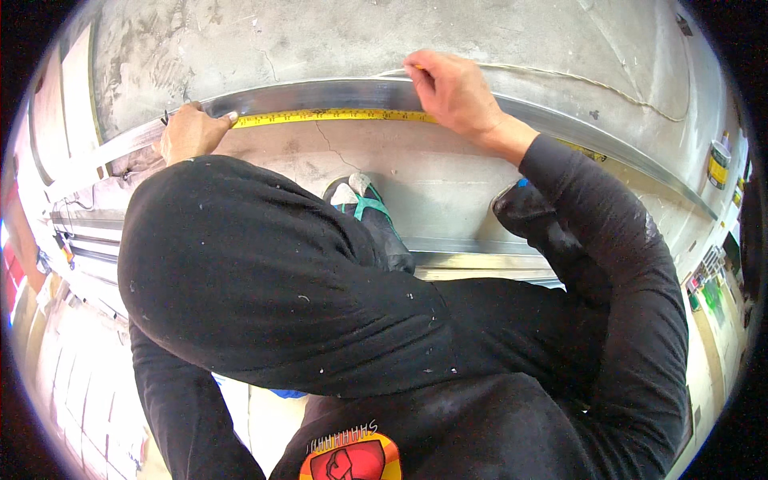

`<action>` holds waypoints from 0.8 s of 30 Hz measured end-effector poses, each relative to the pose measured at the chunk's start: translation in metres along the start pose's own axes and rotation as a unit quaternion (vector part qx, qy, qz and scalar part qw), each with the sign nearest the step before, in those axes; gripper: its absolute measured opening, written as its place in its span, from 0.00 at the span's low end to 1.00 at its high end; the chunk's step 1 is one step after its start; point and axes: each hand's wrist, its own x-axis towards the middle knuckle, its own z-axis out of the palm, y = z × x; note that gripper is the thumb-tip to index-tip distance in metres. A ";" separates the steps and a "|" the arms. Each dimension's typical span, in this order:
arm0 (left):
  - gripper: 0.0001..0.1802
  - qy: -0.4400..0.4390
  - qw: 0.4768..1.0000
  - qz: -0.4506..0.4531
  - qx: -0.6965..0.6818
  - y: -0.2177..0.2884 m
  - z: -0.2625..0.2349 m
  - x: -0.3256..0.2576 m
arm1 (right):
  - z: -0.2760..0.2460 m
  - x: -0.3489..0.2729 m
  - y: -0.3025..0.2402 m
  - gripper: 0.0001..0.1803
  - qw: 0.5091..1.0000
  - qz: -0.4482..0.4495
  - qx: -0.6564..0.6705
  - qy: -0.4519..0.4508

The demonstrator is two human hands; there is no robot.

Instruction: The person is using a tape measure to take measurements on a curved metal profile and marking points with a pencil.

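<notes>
A long grey metal profile (320, 95) runs crosswise in front of me. A yellow tape measure (336, 115) is drawn out along its near side. My left hand (192, 134) is closed at the left, fingers over the profile and thumb on the end of the tape that shows. My right hand (460, 94) is above the profile, thumb and fingers pinched around a small orange-yellow thing, mostly hidden. Beneath the right wrist the tape is covered; more yellow shows beyond the forearm.
A thin pale cord (576, 78) lies on the cracked concrete floor (336, 36). My shoes (360, 192) stand near the profile. More metal lengths (480, 261) lie under my legs. A yellow-labelled can (718, 166) stands at the far right.
</notes>
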 end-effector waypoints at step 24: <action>0.39 -0.017 1.000 0.001 0.003 0.001 -0.003 -0.001 | -0.001 -0.023 0.010 0.07 0.986 0.012 0.059 -0.155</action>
